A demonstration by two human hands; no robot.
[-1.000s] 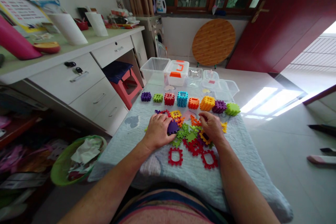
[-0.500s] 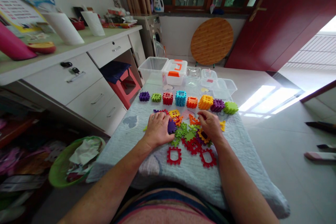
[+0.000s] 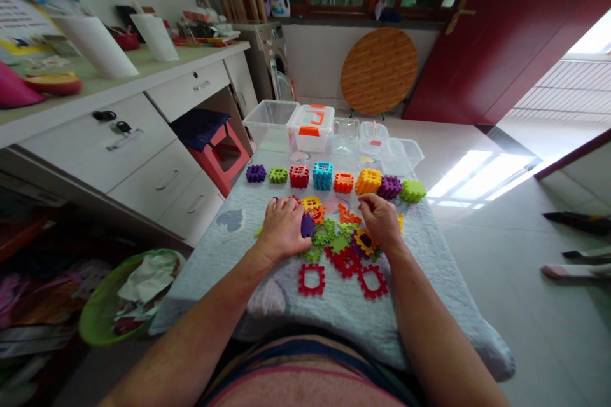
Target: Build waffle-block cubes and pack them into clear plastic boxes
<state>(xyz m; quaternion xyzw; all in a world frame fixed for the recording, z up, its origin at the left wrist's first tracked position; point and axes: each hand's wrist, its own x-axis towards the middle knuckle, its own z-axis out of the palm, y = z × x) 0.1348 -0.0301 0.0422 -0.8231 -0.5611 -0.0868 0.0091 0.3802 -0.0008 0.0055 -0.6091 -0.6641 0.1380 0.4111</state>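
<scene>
My left hand (image 3: 285, 229) lies palm down, fingers stretched out, over the left side of a pile of plastic interlocking pieces. A purple piece (image 3: 308, 225) shows beside its thumb. On the right side of the pile, my right hand (image 3: 382, 217) has its fingers curled with thumb and fingertips together; whatever they hold is hidden. Near those fingertips lies an orange triangular piece (image 3: 347, 213). Between the hands are green pieces (image 3: 340, 243) and a yellow frame piece (image 3: 365, 241). Closer to me lie red square frames (image 3: 311, 294), one left and one right.
Behind the pile runs a row of stacks sorted by colour, including a blue stack (image 3: 323, 176) and a yellow stack (image 3: 368, 181). Clear plastic bins (image 3: 270, 116) and an orange-latched box (image 3: 311, 130) stand at the table's far edge. A pink stool (image 3: 223, 151) is at the left.
The whole view has shifted slightly, so everything sits a little further left. Both hands stay in nearly the same places over the pieces.
</scene>
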